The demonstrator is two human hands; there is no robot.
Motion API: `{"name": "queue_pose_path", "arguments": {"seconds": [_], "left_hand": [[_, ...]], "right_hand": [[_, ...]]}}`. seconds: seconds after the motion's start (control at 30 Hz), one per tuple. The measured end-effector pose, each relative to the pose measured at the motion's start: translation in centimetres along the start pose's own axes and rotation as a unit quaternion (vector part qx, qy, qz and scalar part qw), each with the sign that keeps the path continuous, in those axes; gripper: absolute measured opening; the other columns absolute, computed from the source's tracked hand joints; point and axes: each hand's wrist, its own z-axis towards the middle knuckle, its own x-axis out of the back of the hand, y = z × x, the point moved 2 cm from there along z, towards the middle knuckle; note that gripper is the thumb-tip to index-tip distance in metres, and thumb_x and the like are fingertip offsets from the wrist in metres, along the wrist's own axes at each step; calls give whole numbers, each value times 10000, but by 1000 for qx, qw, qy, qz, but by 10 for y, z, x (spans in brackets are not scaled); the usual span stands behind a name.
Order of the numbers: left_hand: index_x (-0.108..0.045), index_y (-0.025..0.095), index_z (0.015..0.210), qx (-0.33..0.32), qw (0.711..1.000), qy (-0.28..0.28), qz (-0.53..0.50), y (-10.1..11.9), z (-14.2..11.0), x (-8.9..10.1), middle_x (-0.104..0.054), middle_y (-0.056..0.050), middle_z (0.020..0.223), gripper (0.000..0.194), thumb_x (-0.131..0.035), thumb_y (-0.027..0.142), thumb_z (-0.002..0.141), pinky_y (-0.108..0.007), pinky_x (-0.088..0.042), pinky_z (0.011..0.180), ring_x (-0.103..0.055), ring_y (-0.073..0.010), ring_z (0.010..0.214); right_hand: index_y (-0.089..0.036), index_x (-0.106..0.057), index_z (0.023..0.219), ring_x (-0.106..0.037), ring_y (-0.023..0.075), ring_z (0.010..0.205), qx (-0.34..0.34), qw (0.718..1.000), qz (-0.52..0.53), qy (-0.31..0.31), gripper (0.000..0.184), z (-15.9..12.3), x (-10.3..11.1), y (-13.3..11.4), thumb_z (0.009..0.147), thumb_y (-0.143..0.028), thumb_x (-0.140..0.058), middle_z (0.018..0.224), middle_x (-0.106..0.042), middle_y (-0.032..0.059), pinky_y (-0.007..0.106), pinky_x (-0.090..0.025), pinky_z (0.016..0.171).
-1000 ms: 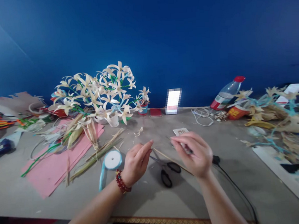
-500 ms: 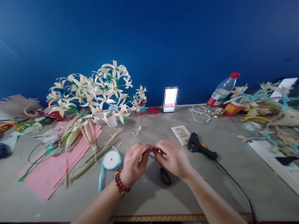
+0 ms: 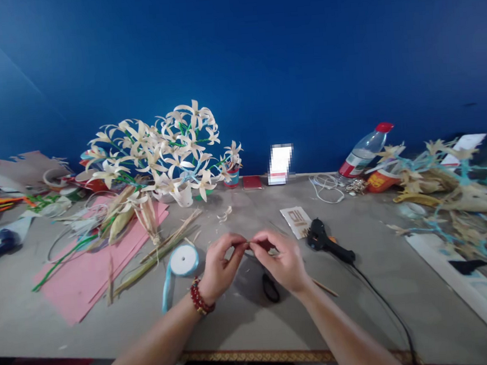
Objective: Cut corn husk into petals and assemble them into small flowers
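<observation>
My left hand (image 3: 222, 267), with a red bead bracelet (image 3: 200, 296) at its wrist, pinches thumb to fingertips. My right hand (image 3: 281, 260) makes the same pinch, and the fingertips of both meet over the middle of the table. Whatever lies between them is too small and too covered to name. Just below the hands shows the black handle of a pair of scissors (image 3: 271, 288), the rest hidden. Left of my left hand lies a roll of light blue ribbon (image 3: 184, 260), its loose end trailing toward me. A black hot glue gun (image 3: 328, 242) rests right of my right hand.
White husk flowers (image 3: 152, 150) stand at the back left, behind pink paper sheets (image 3: 73, 291) and dried husks. A tilted plastic bottle (image 3: 363, 153) and more dried flowers (image 3: 458, 188) are at right, above a white power strip (image 3: 462, 289). The glue gun's cord runs to the front edge.
Both hands stay together at nearly the same place, with the fingers slightly shifted. The whole view has moved a little. A thin stick beside my right wrist shows more fully.
</observation>
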Motion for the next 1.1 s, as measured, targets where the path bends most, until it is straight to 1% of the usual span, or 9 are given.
{"name": "queue_pose_path", "arguments": {"seconds": [0.13, 0.23, 0.47, 0.6, 0.7, 0.77, 0.93, 1.03, 1.1], "left_hand": [[-614, 198, 904, -19, 999, 18, 21, 0, 0, 0, -667, -30, 830, 98, -533, 146, 918, -271, -494, 738, -617, -147, 778], [-618, 199, 902, -42, 997, 18, 60, 0, 0, 1, -672, -45, 858, 123, -524, 121, 910, -299, -489, 754, -612, -166, 808], [-614, 203, 938, -82, 989, 10, 119, 1, 2, 2, -698, -53, 893, 151, -527, 89, 892, -332, -481, 781, -607, -177, 810], [-604, 200, 946, -100, 986, 2, 134, 3, 2, 1, -706, -56, 901, 170, -531, 65, 875, -341, -482, 789, -612, -182, 811], [-595, 196, 993, -112, 986, 0, 123, 4, 1, 1, -705, -62, 922, 196, -544, 60, 861, -344, -487, 793, -613, -184, 826], [-590, 192, 1037, -122, 987, 3, 104, 5, 0, 1, -702, -70, 953, 232, -549, 52, 857, -345, -491, 803, -614, -184, 851], [-604, 184, 1041, -120, 992, 26, 41, 4, -1, 1, -667, -76, 949, 254, -538, 16, 863, -318, -505, 785, -610, -172, 873], [-606, 182, 1010, -111, 993, 37, 15, 4, -1, 1, -647, -59, 894, 232, -546, 16, 859, -305, -507, 758, -604, -163, 836], [-605, 182, 998, -107, 993, 41, 13, 5, -1, 1, -643, -56, 886, 224, -553, 19, 854, -306, -508, 753, -605, -165, 832]], "right_hand": [[-194, -662, 832, -605, 131, 602, -56, 997, 56, -14, 120, -1, -5, 6, 900, -249, -580, 699, -668, -1, 219, -478, 577], [-186, -678, 850, -610, 135, 608, -75, 994, 66, -33, 141, -1, -7, 8, 906, -252, -567, 704, -676, 5, 214, -475, 563], [-193, -678, 875, -619, 146, 648, -61, 997, 38, -22, 125, -2, -8, 6, 906, -248, -569, 744, -691, 14, 227, -488, 602], [-189, -668, 844, -605, 134, 616, -56, 997, 53, -18, 145, -3, -9, 5, 914, -268, -568, 707, -671, 6, 220, -474, 586], [-183, -657, 832, -582, 120, 587, -75, 994, 76, -5, 155, -4, -10, 7, 908, -294, -581, 677, -647, -3, 216, -464, 574], [-181, -644, 827, -563, 109, 565, -105, 989, 104, 3, 164, -4, -11, 9, 895, -326, -606, 653, -626, -14, 207, -451, 549], [-185, -601, 789, -511, 89, 500, -185, 962, 199, -14, 233, -4, -13, 10, 842, -403, -661, 585, -566, -44, 186, -416, 471], [-189, -585, 774, -510, 93, 491, -199, 952, 229, -26, 239, -3, -13, 8, 829, -407, -666, 563, -547, -50, 188, -420, 461], [-190, -588, 787, -537, 100, 517, -186, 956, 224, -31, 215, -3, -11, 6, 838, -386, -658, 587, -566, -42, 199, -446, 493]]}}
